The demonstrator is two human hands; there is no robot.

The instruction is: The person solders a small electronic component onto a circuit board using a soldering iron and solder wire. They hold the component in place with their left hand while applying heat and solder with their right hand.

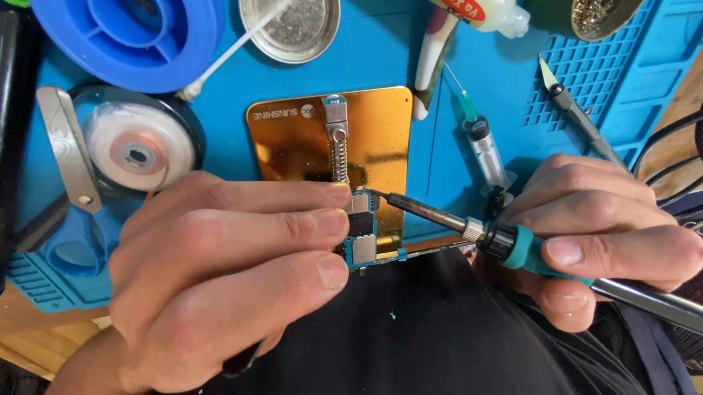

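Your left hand (227, 268) pins the board (363, 238), your right hand (610, 232) grips the iron (514, 245), its tip at the board: soldering looks underway, unfinished.

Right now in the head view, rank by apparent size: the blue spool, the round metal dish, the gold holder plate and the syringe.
1. Blue spool, cut off by the frame.
2. Gold holder plate, partly hidden by the left hand.
3. Round metal dish.
4. Syringe.

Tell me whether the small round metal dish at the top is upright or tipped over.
Upright: the metal dish sits open side up on the blue mat, with a cotton swab resting in it.
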